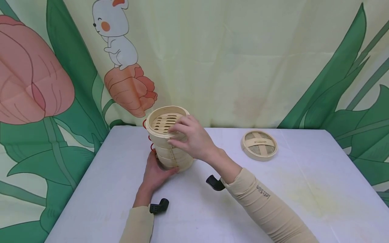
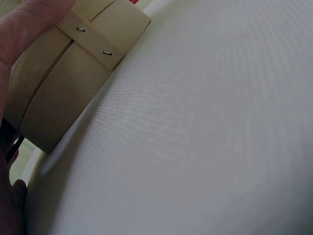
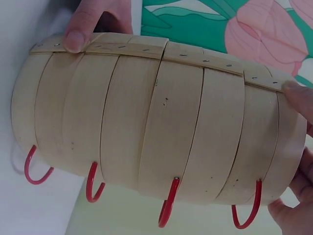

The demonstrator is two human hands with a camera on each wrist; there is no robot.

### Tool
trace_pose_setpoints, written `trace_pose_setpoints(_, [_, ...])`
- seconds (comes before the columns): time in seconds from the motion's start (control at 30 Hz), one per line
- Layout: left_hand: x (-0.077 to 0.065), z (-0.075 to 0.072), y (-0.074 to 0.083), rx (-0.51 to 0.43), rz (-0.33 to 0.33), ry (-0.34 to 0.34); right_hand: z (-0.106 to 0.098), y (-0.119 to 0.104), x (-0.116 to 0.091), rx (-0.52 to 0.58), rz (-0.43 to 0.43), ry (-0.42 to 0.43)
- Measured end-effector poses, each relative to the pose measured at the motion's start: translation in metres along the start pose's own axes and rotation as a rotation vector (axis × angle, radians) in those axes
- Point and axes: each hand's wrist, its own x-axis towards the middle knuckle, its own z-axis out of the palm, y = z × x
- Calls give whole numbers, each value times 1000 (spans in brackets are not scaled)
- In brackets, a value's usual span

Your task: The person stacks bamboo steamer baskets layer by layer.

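A tall stack of round bamboo steamer baskets [image 1: 164,153] stands on the table left of the middle in the head view. The uppermost basket [image 1: 152,131] shows its slatted floor with nothing on it. Low on the stack, my left hand [image 1: 155,173] grips the bottom basket, thumb across its front. My right hand [image 1: 192,138] pinches the top basket's wall at the near right, thumb outside and fingers over the rim. Along one side, the right wrist view shows red loops [image 3: 171,203], one on each tier, and a stapled seam strip [image 3: 205,61].
A round woven bamboo lid [image 1: 259,144] with crossed strips lies on the white-covered table [image 1: 273,199], right of the stack. Behind the table hangs a printed cloth [image 1: 243,67] with a rabbit, a carrot and leaves. Each wrist wears a small black camera [image 1: 159,206].
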Motion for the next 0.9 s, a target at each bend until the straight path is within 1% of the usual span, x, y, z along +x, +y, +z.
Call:
trace_pose_setpoints(0.17, [0,1,-1,2,3,0,0,1,-1,-18,-7,3])
trace_pose_setpoints(0.57, [0,0,0,8,-13,-5,0,4,-4,13,-49,14])
trace_pose_setpoints(0.73, [0,1,0,-6,-1,-2,-3,3,-4,14,-73,34])
trace_pose_setpoints(0.9, [-1,0,1,2,-12,-6,-9,4,-4,-4,-88,52])
